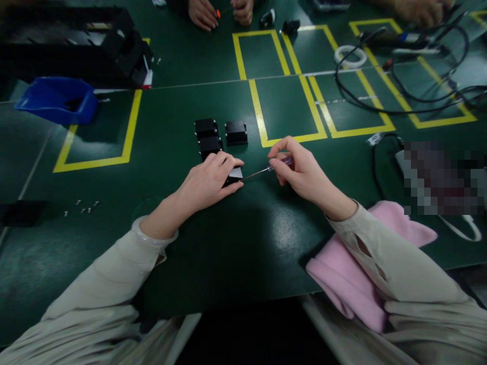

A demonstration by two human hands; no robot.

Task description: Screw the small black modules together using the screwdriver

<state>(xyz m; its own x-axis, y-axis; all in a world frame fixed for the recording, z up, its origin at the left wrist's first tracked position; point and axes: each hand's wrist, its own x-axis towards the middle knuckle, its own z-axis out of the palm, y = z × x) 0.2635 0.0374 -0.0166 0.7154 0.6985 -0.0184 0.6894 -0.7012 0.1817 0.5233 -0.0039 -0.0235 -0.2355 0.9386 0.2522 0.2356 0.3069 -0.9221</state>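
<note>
My left hand (207, 180) presses down on a small black box-shaped part (234, 176) on the green table (236, 243), fingers wrapped over its top. My right hand (299, 170) pinches a small screwdriver (272, 167) with a dark red handle; its thin metal shaft points left and its tip meets the right side of the held part. Three more black parts sit just beyond: two (206, 128) (210, 145) behind my left hand and one (236, 132) to their right.
Several loose screws (81, 207) lie at the left. A blue bin (57, 100) and black trays (76, 45) stand far left. Yellow taped boxes (285, 106) mark the table. Black cables (399, 86) lie at right. Pink cloth (353, 274) under my right arm. Other people's hands (203, 12) work opposite.
</note>
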